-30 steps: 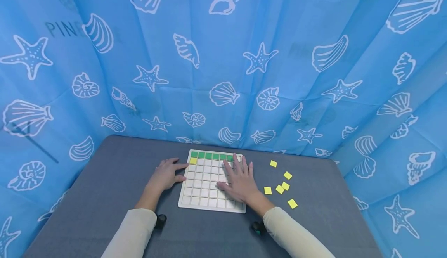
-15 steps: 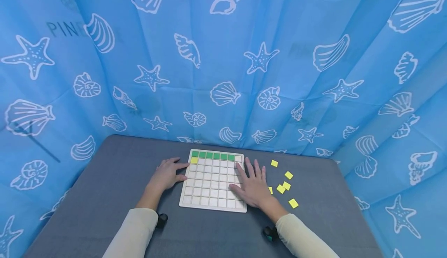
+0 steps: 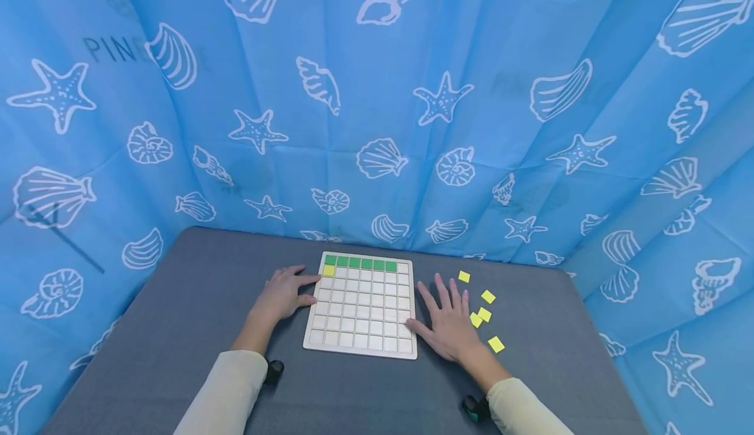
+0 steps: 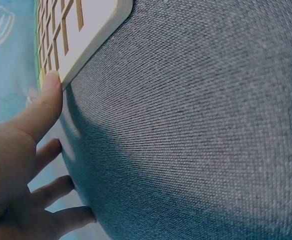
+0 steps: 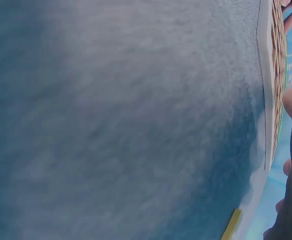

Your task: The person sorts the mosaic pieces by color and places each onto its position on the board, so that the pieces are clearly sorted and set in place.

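Yellow square tiles [image 3: 485,314], loose: may scatter if spread-fingered right hand [image 3: 451,330] brushes them; left hand [image 3: 283,294], unclenched, at gridded board [image 3: 363,311].

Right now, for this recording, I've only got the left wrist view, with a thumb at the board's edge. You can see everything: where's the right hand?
Observer: In the head view, the right hand is at the right edge of the board, mostly over the table.
Operator: Any loose tiles on that side?
Observer: Yes, five yellow tiles show on the table to the right of the board; the hand could be hiding more.
Operator: And how far does the green run along the far row?
Observer: Six green tiles start from the left corner; only the rightmost square of that row is white.
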`<control>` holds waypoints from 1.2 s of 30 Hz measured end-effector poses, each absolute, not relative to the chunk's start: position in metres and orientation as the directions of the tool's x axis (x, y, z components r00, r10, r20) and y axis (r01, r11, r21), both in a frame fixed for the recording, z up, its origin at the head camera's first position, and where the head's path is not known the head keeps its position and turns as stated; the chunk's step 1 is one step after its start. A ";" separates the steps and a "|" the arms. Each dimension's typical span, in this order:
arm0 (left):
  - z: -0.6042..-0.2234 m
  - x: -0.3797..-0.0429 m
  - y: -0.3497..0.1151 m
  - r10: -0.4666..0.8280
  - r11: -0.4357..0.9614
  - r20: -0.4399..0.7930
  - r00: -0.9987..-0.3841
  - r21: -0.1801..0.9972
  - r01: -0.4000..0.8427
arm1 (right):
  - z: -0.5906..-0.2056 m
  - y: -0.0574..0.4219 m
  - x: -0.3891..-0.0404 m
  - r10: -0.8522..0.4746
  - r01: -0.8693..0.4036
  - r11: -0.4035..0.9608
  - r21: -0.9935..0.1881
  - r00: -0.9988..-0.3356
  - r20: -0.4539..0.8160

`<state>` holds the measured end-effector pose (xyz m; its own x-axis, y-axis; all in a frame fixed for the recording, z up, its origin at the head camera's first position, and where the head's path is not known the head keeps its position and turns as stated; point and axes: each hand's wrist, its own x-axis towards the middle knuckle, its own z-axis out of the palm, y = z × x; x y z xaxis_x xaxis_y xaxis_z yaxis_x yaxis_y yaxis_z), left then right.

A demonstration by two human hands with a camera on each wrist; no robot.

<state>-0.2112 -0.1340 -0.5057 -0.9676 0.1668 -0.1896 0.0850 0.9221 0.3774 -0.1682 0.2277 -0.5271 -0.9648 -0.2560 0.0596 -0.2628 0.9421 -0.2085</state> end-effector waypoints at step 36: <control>-0.506 -0.212 -0.134 0.158 0.924 -0.190 -0.969 0.375 0.077 | -0.520 0.288 -0.149 -0.164 -0.180 0.936 -0.302 -0.984 0.077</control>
